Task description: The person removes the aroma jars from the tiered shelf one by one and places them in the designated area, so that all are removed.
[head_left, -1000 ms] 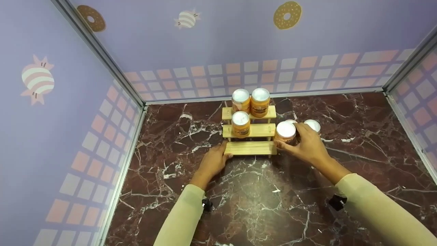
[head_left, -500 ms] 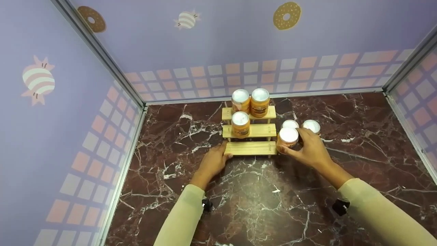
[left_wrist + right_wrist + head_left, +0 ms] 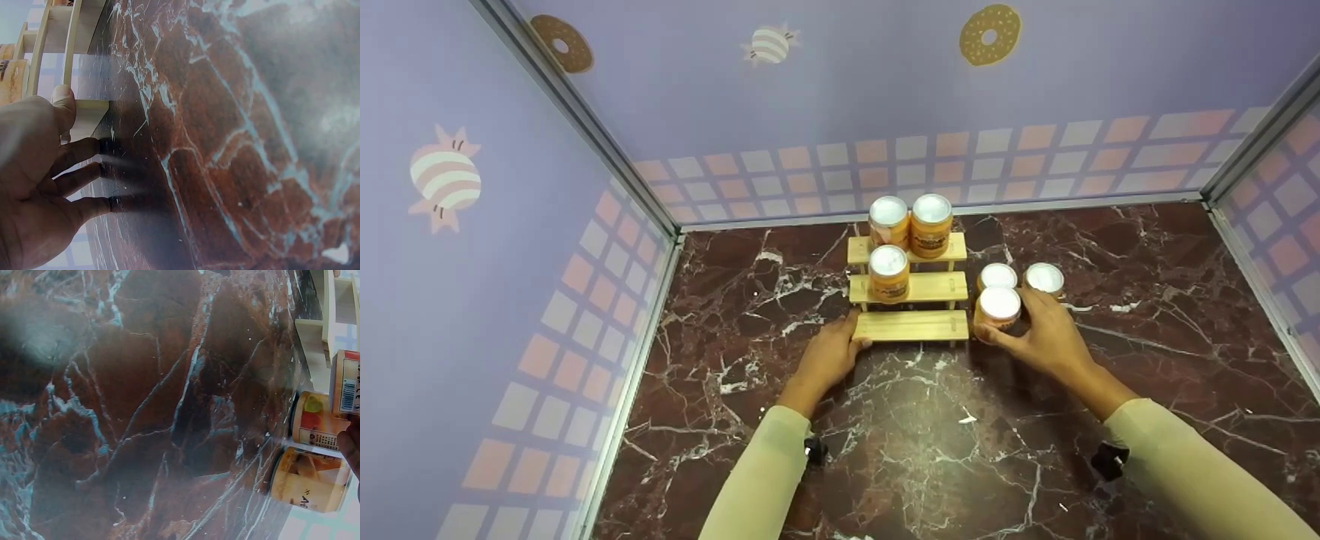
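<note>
My right hand (image 3: pixel 1046 337) grips an orange-labelled jar (image 3: pixel 996 322) with a white lid between thumb and fingers, just right of a three-step wooden stand (image 3: pixel 915 325). In the right wrist view the held jar (image 3: pixel 347 382) is raised above the marble surface, its barcode showing. Two more jars stand on the surface beside it, one jar (image 3: pixel 997 276) right behind and another jar (image 3: pixel 1044 277) to the right. My left hand (image 3: pixel 829 356) holds the left end of the bottom step. In the left wrist view its thumb (image 3: pixel 63 107) is against the wood, and three fingers reach down to the surface.
On the stand's top step are two jars, a left jar (image 3: pixel 889 217) and a right jar (image 3: pixel 931 225). A single jar (image 3: pixel 889 274) stands on the left of the middle step. The bottom step is bare. Printed lilac walls (image 3: pixel 840 90) enclose the marble table (image 3: pixel 915 450).
My right hand has drawn its jar slightly right and toward me, away from the stand, so the jar behind shows more. My left hand keeps its place on the stand.
</note>
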